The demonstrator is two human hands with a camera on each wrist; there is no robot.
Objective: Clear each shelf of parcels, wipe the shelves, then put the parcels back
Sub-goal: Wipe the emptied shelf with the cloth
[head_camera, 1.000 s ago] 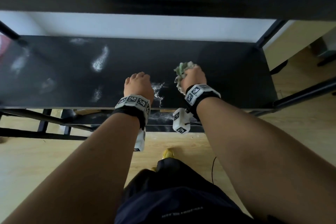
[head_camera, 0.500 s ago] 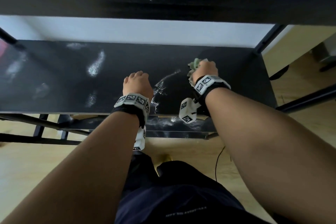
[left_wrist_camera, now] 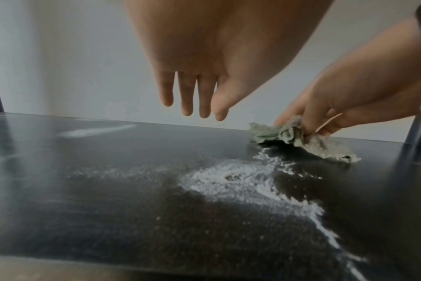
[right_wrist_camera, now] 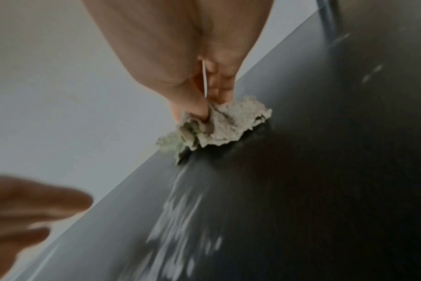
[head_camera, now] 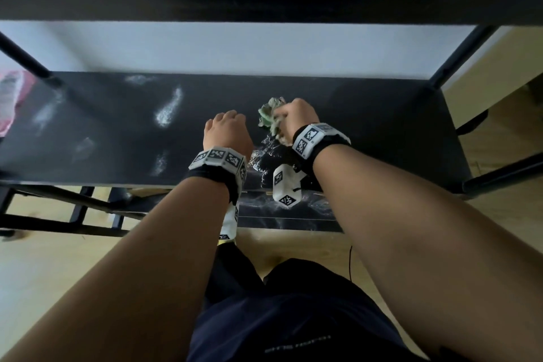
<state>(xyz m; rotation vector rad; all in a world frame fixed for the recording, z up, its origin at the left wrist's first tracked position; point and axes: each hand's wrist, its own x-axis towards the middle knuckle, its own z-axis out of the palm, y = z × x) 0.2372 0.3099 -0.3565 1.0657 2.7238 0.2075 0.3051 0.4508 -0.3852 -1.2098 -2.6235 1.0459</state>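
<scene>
Right hand [head_camera: 296, 117] pinches crumpled rag [left_wrist_camera: 301, 138] flat on shelf [head_camera: 367, 114].

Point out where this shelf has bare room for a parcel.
Free: the shelf between the right hand with its cloth and the right post. Left of the left hand it is bare but streaked with white powder.

Glossy black shelf [head_camera: 367, 126], nubbly cloth [left_wrist_camera: 301, 138]
</scene>
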